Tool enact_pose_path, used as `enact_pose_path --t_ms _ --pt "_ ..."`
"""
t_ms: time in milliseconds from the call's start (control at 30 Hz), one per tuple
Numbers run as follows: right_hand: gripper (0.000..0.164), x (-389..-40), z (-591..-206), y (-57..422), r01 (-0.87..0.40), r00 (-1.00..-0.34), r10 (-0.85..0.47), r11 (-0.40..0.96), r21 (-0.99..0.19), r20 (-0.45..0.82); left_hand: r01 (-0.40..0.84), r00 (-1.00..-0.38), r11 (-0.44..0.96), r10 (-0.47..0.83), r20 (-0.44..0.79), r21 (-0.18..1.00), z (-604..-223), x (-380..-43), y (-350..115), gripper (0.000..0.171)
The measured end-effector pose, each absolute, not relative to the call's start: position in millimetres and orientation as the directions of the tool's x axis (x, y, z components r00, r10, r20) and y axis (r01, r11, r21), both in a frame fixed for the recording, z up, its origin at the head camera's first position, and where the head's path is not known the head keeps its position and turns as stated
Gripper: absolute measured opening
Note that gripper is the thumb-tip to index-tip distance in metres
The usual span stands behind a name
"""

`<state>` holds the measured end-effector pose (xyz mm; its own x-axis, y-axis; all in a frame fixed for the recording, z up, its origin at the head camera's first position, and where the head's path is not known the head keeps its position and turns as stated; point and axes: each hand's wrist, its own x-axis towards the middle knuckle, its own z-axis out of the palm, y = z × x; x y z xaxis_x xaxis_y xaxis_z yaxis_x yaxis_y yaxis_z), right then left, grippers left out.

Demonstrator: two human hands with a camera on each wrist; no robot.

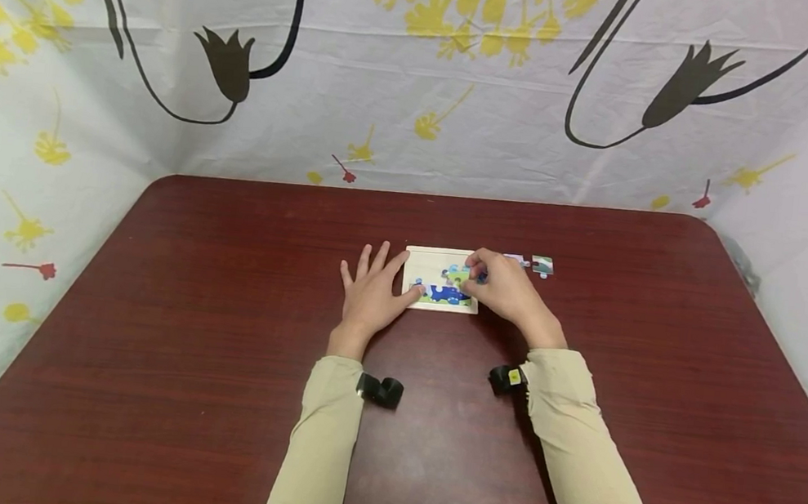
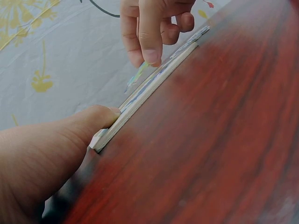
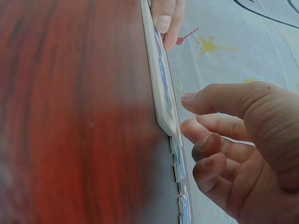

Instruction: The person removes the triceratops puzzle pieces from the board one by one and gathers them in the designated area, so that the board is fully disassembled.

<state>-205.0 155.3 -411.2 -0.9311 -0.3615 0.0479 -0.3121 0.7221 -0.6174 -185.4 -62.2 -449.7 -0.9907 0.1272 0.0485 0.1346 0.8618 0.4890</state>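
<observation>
A pale wooden puzzle tray (image 1: 433, 258) lies on the table, with a row of joined blue and green pieces (image 1: 444, 295) along its near side. Between thumb and fingers, my right hand (image 1: 511, 290) pinches a green and light-blue puzzle piece (image 1: 456, 276), held tilted just above the tray in the left wrist view (image 2: 136, 78). My left hand (image 1: 372, 298) lies at the tray's left side, fingers spread; its thumb rests on the near left corner of the tray.
Loose puzzle pieces (image 1: 542, 265) lie on the dark red wooden table (image 1: 216, 347) right of the tray, some partly behind my right hand. A patterned white cloth (image 1: 459, 151) hangs behind the table. Each wrist carries a small black camera (image 1: 380, 391).
</observation>
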Motion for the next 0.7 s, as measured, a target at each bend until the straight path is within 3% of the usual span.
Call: enact_pose_path --t_ms 700 --pt "0.029 -205.7 -411.5 158.8 -0.320 -0.931 -0.360 0.739 -0.594 0.054 0.139 -0.990 0.859 0.126 0.060 0.492 -449.0 -184.9 -62.0 0.068"
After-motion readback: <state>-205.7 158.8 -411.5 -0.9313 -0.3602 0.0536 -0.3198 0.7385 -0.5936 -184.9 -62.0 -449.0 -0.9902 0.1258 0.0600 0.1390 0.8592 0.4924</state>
